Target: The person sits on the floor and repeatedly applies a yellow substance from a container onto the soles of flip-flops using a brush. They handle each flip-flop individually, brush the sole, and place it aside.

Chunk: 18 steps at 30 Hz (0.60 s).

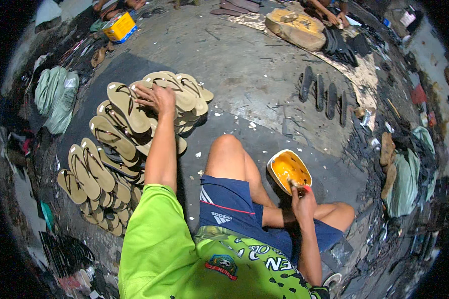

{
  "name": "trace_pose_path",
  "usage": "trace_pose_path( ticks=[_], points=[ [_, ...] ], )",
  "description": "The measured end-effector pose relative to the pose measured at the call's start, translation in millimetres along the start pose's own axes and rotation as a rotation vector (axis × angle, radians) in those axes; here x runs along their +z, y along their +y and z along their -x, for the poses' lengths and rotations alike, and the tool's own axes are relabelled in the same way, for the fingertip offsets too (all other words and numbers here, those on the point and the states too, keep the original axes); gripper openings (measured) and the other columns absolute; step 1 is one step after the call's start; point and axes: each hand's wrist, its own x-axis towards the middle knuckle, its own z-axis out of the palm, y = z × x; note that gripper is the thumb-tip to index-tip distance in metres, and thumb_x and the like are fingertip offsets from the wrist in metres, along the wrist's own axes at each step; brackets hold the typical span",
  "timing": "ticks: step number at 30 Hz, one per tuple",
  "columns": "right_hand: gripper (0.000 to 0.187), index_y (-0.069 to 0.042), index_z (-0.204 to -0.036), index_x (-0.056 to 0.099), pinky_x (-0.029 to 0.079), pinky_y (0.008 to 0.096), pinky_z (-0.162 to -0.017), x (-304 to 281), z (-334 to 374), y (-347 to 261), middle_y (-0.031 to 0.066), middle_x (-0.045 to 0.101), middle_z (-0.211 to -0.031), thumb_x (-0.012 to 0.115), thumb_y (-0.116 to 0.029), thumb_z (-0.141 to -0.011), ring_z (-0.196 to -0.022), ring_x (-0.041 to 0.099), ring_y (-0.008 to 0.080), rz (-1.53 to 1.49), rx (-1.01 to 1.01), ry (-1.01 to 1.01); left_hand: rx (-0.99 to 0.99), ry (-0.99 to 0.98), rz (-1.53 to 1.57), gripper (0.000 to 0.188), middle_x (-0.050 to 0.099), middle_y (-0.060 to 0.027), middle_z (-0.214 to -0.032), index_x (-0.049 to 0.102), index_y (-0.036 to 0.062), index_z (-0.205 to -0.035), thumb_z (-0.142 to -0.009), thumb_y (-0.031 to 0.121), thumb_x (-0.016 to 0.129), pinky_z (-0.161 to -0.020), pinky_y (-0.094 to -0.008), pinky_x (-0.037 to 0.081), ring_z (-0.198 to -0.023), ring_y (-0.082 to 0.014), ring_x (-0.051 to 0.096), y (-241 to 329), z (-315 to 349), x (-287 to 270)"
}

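My left hand [159, 100] rests over the upper part of a large heap of beige flip-flops [127, 105] with dark straps. Its fingers are stretched and somewhat apart; whether they grip one of the sandals is hidden. In front of my right knee stands a whitish tub [269, 170], its inside coated with orange-yellow stuff. Closed at the tub's near rim, my right hand [304, 202] holds what looks like a small brush [293, 184], its pale tip inside the tub. A bit of red shows beside the fingers.
Several dark sole-shaped pieces [318, 92] lie on the floor at right. Farther off are a round wooden block [294, 30] and a yellow-blue box [119, 27], near other people's hands. Green sacks [57, 97] and black scraps line both sides.
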Motion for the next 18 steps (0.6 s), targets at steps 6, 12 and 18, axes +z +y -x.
trace_pose_path(
  ticks=[6,12,18],
  points=[
    [0.036,0.000,-0.108,0.064,0.051,0.0461,-0.075,-22,2,-5,0.0226,0.068,-0.097,0.061,-0.032,-0.091,-0.088,0.065,0.0399,-0.278,0.012,0.114,0.291,0.234,0.848,0.030,0.040,-0.0208,-0.142,0.061,-0.0004,-0.115,-0.090,0.005,0.044,-0.110,-0.0435,0.028,-0.134,-0.0398,0.033,-1,17,-59],
    [0.042,0.003,-0.098,0.066,0.050,0.0489,-0.076,-25,0,-15,0.0269,0.066,-0.096,0.055,-0.038,-0.093,-0.087,0.064,0.0434,0.030,0.110,-0.198,0.663,-0.516,0.948,0.036,0.066,-0.0210,-0.106,0.063,0.0005,-0.114,-0.087,-0.006,0.040,-0.088,-0.0394,0.050,-0.098,-0.0345,0.065,0,150,-142],
    [0.049,0.007,-0.087,0.067,0.050,0.0476,-0.074,-24,3,-21,0.0303,0.065,-0.087,0.054,-0.040,-0.094,-0.083,0.064,0.0439,0.065,0.226,-0.244,0.664,-0.553,0.898,0.043,0.062,-0.0202,-0.117,0.060,0.0015,-0.124,-0.083,0.012,0.069,-0.102,-0.0438,0.041,-0.121,-0.0393,0.051,-40,252,-143]
  ],
)
